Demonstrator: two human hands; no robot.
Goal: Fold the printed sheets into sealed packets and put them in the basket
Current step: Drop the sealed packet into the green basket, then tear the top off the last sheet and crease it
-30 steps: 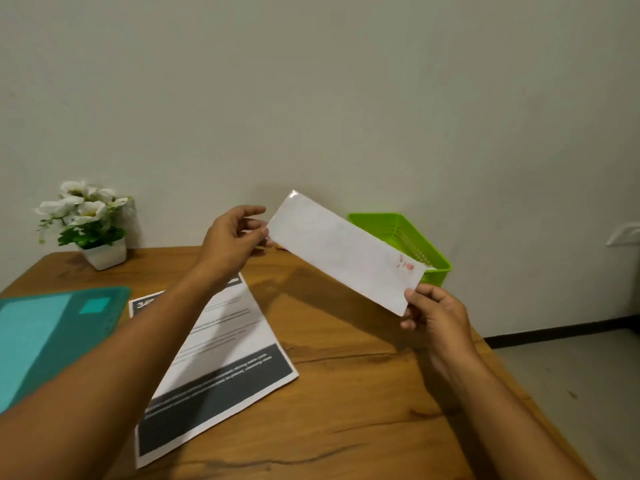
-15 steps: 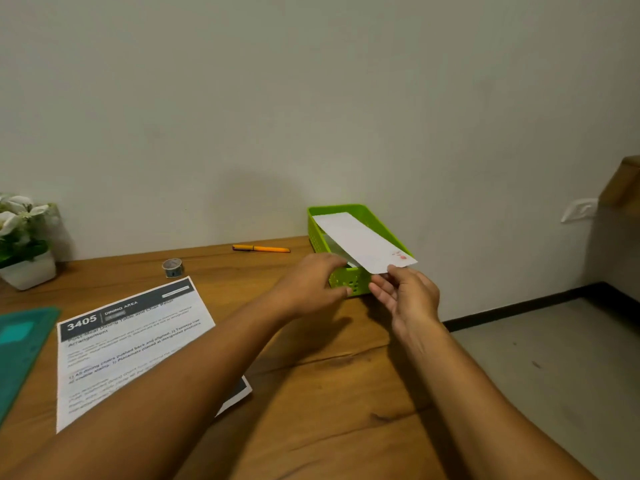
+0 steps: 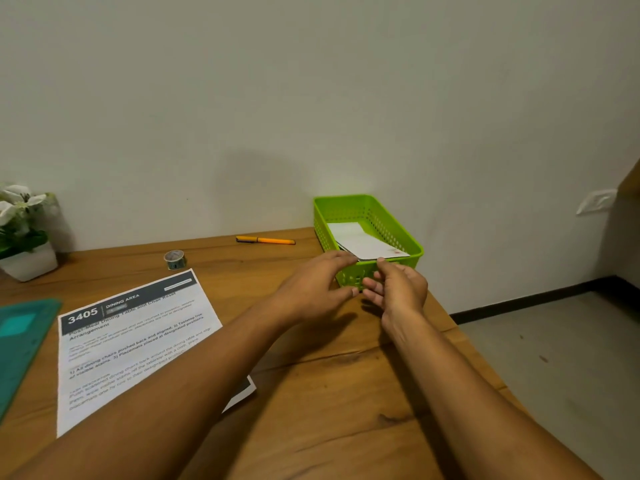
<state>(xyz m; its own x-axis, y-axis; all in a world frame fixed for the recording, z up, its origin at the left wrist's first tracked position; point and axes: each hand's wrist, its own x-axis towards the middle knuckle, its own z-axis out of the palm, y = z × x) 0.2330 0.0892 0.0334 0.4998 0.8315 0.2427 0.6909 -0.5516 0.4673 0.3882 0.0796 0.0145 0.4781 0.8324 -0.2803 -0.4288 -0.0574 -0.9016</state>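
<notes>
A folded white packet [image 3: 363, 241] with a small red mark lies inside the green basket [image 3: 401, 233] at the table's far right. Both hands hover just in front of the basket's near wall. My left hand [image 3: 320, 284] has loosely spread fingers and holds nothing. My right hand [image 3: 398, 287] is beside it, fingers relaxed, one fingertip at the basket's near rim, also holding nothing. A printed sheet [image 3: 135, 337] headed "3405 DINING AREA" lies flat on the table to the left, partly under my left forearm.
An orange pen [image 3: 266, 240] and a small tape roll [image 3: 175, 260] lie near the wall. A teal mat [image 3: 20, 341] is at the left edge, a white potted plant [image 3: 24, 233] in the back left corner. The table's right edge drops to the floor.
The packet went from both hands into the basket, and my right hand let go of it. Both hands have drawn back slightly toward me. The view turned right.
</notes>
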